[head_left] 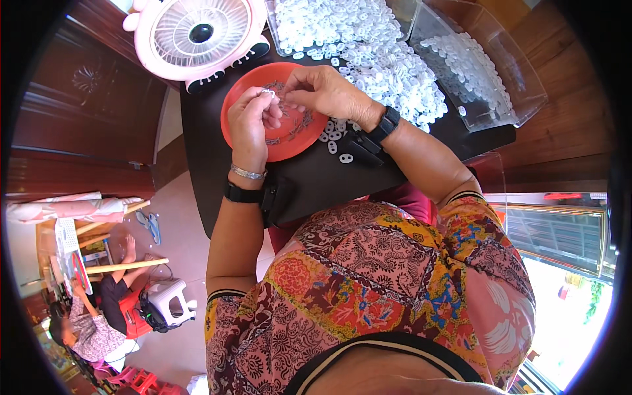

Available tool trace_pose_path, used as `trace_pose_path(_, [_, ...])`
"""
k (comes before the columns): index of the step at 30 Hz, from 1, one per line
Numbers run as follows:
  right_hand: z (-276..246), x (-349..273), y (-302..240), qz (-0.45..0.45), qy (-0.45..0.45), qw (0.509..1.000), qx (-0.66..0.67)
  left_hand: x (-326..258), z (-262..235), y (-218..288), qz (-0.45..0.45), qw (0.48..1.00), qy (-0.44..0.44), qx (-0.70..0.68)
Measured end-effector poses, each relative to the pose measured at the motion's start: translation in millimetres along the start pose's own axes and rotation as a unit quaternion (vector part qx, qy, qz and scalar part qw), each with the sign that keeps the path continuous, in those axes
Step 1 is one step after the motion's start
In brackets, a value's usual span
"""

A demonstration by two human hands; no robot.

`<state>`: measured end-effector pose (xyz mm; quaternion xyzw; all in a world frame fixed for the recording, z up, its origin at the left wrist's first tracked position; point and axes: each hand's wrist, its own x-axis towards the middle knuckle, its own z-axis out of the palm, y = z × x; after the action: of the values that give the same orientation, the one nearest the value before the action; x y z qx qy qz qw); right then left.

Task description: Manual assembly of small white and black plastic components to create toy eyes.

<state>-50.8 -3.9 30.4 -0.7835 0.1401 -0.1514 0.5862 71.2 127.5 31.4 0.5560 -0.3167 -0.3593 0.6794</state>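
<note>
Overall, from the left: a second person sits low on the far side of the tiled floor, near a pair of blue slippers and a white stool. A pink fan stands at the upper left, beside the dark table. Left hand: above the orange bowl, fingers curled, thumb and forefinger closed on a small white piece; a silver bracelet and a black strap circle the wrist. Thin grey metal pins lie scattered inside the bowl. Right hand: over the bowl's right side, just beside the left, knuckles up, fingers bent, thumb and fingertips drawn nearly together; cannot tell whether anything is between them. Black strap on that wrist also. Behind it, a clear tray is heaped with white two-holed pieces; more form a loose pile on the table, with a few strays near the right wrist. Far right: a clear bin, tilted in view, partly filled with similar pieces.
</note>
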Motion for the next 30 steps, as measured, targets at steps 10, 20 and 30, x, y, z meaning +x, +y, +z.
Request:
trace_pose_path(10, [-1.0,2.7,5.5,-0.025,0.024,0.998,0.048,-2.5,3.9,3.0,0.005,1.0,-0.006,-0.002])
trace_pose_path(20, [-1.0,3.9,8.8,-0.071,0.039,0.988,0.133,-1.0,4.6,-6.6,0.017,0.996,-0.07,-0.047])
trace_pose_path(30, [-1.5,2.3,4.3,-0.048,0.051,0.995,0.066,-0.6,2.9,-7.8,-0.009,0.999,-0.026,-0.046])
